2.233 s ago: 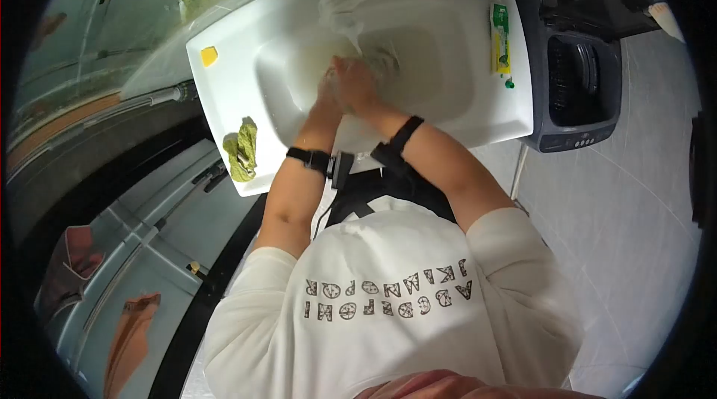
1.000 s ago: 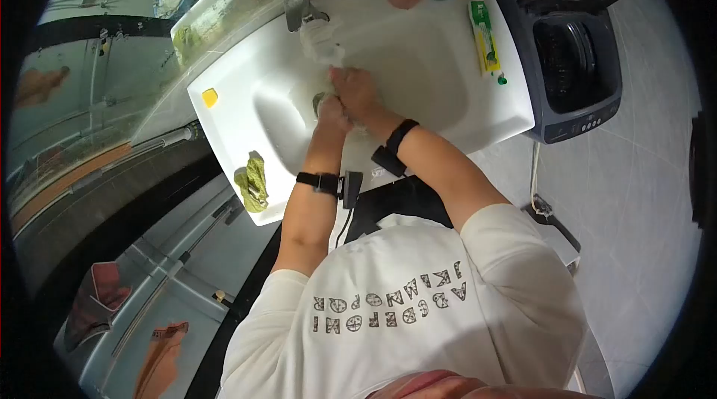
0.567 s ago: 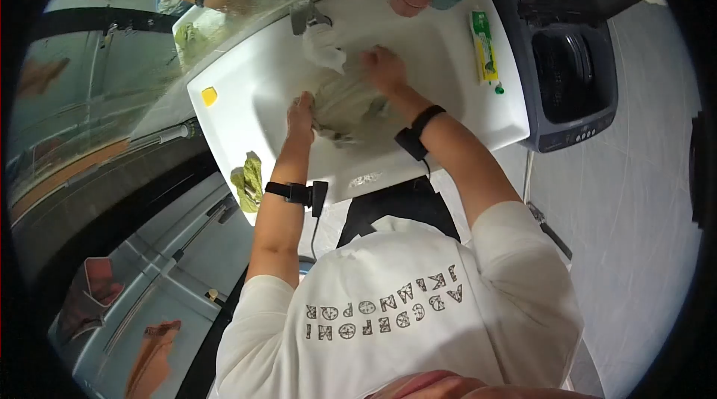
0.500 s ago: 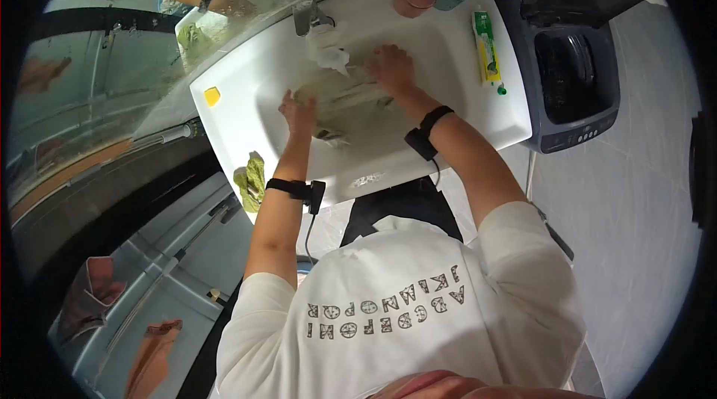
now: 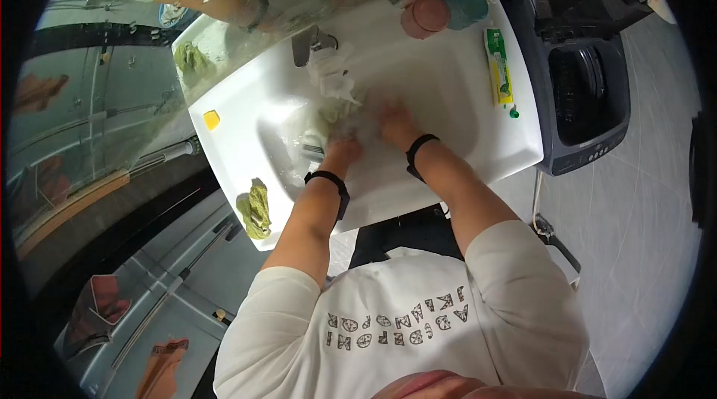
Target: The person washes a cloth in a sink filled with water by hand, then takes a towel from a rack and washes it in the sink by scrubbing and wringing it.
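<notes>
Both of my hands are down in the white sink (image 5: 455, 137), close together and smeared by motion. My left hand (image 5: 344, 149) is at a pale, wet cloth (image 5: 323, 121) lying in the basin; its fingers do not show clearly. To the right of it, my right hand (image 5: 396, 121) is near the cloth's far end, its fingers blurred, so I cannot tell if they grip it. A grey striped patch (image 5: 312, 152) shows beside my left wrist. Above the cloth is the metal faucet (image 5: 306, 46), with a crumpled white thing (image 5: 332, 74) hanging at its spout.
On the sink's rim are a yellow block (image 5: 212, 119), a crumpled green cloth (image 5: 258, 208), a pink cup (image 5: 426, 18), a teal cup (image 5: 467, 9) and a green-and-yellow tube (image 5: 498, 66) with its cap (image 5: 513, 112) off. A dark washing machine (image 5: 586, 100) stands at right.
My left hand has moved right and my right hand slightly down, bringing them close together. The pale cloth, earlier spread between them, is now bunched further left. The view has shifted slightly.
</notes>
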